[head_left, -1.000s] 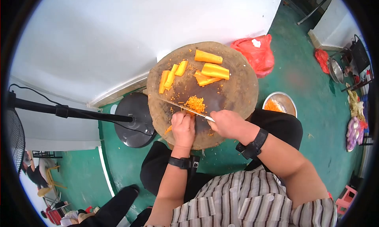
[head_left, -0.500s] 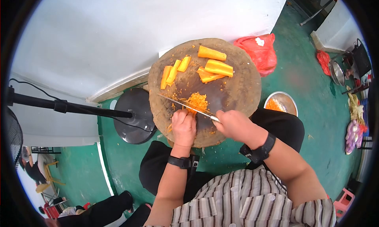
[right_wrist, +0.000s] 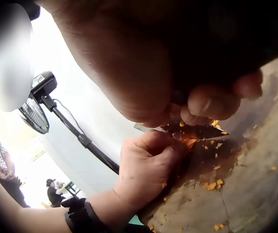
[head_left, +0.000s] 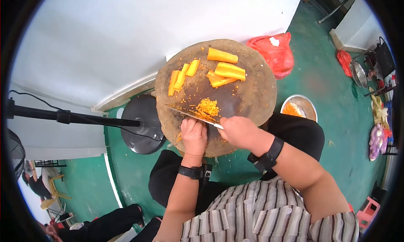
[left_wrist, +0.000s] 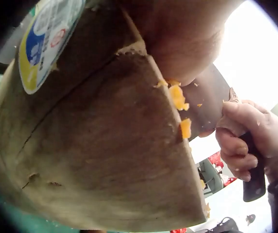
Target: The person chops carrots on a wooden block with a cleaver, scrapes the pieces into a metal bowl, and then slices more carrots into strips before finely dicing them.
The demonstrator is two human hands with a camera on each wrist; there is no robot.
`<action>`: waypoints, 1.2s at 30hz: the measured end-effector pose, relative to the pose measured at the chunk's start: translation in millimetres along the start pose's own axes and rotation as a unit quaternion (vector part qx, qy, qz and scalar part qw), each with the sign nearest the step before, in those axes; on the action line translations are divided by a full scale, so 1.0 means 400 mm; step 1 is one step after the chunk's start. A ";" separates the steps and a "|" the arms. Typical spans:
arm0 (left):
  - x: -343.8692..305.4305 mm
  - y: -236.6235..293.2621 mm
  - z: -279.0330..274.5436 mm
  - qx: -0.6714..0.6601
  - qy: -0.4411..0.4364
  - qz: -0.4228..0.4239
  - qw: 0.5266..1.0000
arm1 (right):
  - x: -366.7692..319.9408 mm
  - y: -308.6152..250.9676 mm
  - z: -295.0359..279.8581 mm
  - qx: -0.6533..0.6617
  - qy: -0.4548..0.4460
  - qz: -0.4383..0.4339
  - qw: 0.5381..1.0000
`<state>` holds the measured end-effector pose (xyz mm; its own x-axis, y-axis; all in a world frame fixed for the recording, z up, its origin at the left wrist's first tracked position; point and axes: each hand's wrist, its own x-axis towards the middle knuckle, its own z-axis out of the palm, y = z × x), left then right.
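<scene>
The right hand (head_left: 240,133) grips a knife (head_left: 191,114) whose blade points left across the round wooden block (head_left: 261,90); its dark handle (left_wrist: 254,179) shows in the left wrist view. Close below the blade, the left hand (head_left: 194,136) has curled fingers on the block, pinching a carrot piece (right_wrist: 191,142) beside the blade in the right wrist view. Just beyond the blade lies a heap of chopped carrot (head_left: 208,107). Carrot strips (head_left: 181,77) sit at the block's upper left, and larger carrot pieces (head_left: 230,71) at its upper right.
A metal bowl (head_left: 309,109) with orange and pale bits stands on the floor right of the block. Behind it lies a red plastic bag (head_left: 277,56). A fan's black base (head_left: 143,136) stands on the left, near the white wall (head_left: 118,40).
The knife and right hand have shifted slightly left since half a second ago, with the blade now lying flatter across the view. The left hand stays nearly in place.
</scene>
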<state>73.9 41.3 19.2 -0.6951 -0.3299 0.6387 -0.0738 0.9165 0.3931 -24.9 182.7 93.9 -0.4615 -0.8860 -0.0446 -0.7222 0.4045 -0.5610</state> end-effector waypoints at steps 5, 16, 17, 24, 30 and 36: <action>-0.006 0.001 -0.002 -0.006 -0.002 -0.013 1.000 | -0.027 0.019 -0.030 0.031 -0.010 0.006 0.999; -0.009 -0.004 -0.001 -0.003 -0.023 -0.035 0.999 | 0.016 0.008 0.016 0.005 -0.001 0.006 1.000; -0.009 -0.001 -0.004 -0.004 -0.020 -0.032 0.999 | 0.015 0.021 0.015 0.024 0.014 -0.010 1.000; 0.002 0.006 -0.005 -0.006 0.008 -0.018 1.000 | -0.022 -0.006 -0.020 0.030 -0.043 0.016 0.999; -0.001 0.002 -0.005 -0.002 0.003 -0.021 1.000 | 0.022 -0.023 0.007 0.014 -0.025 0.019 0.999; 0.004 -0.020 -0.031 -0.062 -0.032 -0.068 0.995 | 0.031 0.025 -0.007 0.114 -0.043 0.036 0.992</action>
<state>82.2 30.7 25.0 -0.7292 -0.4298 0.5324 -0.0842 0.8286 0.5535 -39.5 176.4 90.0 -0.4543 -0.8770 -0.1567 -0.5491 0.4141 -0.7259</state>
